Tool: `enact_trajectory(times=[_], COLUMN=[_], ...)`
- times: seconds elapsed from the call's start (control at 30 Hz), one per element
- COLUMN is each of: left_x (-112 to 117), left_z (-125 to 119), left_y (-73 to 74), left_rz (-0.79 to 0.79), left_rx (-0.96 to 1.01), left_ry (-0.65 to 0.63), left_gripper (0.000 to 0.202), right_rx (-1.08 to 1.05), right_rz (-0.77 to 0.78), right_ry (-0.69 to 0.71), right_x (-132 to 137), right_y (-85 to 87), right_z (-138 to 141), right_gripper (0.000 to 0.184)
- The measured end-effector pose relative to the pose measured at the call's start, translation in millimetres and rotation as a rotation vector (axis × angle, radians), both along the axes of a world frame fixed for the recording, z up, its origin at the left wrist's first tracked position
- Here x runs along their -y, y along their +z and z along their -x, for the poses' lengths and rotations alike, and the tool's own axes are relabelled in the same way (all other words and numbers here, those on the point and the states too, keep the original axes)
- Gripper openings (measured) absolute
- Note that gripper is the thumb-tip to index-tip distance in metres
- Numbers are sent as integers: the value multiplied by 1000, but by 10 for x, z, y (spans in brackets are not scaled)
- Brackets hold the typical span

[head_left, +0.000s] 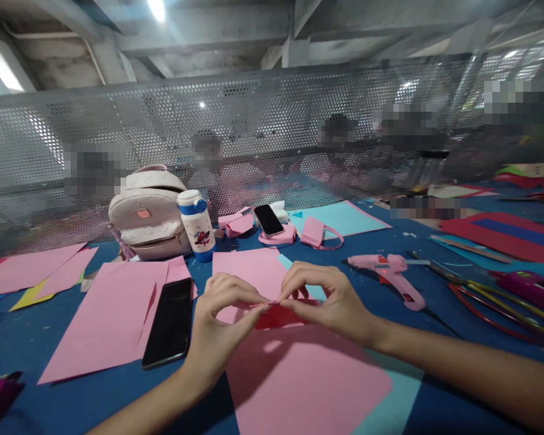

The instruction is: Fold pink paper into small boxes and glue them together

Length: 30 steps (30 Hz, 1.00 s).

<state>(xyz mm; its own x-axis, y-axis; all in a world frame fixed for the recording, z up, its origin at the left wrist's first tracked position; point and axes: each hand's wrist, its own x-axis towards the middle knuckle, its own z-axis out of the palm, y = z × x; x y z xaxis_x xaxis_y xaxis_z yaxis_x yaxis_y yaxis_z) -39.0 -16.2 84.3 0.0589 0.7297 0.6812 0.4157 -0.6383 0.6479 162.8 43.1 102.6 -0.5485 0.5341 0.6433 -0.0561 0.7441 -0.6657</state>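
Pinches one small red-pink paper piece (274,319) between the fingers of the left hand (224,302) and the right hand (330,296), just to the left of one pink glue gun (392,275). Features, farther left of that glue gun on one blue table (25,335), two phones (168,326), one bottle (197,226) and one pale backpack (147,211). Shows three small folded pink items (312,232) beyond the glue gun to its left, and one light-blue sheet (360,220) behind it.
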Motion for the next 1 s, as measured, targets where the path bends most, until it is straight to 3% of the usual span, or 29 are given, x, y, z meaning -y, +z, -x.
enact_trajectory(times=[1.0], left_x=[31], left_z=[-16], left_y=[49], left_rz=[-51], left_rx=[-17], left_ry=[-15], left_gripper=[9], right_rx=[-23], right_rz=[-12], right_ry=[14], right_x=[-16], right_y=[-17], right_z=[-10], right_gripper=[5])
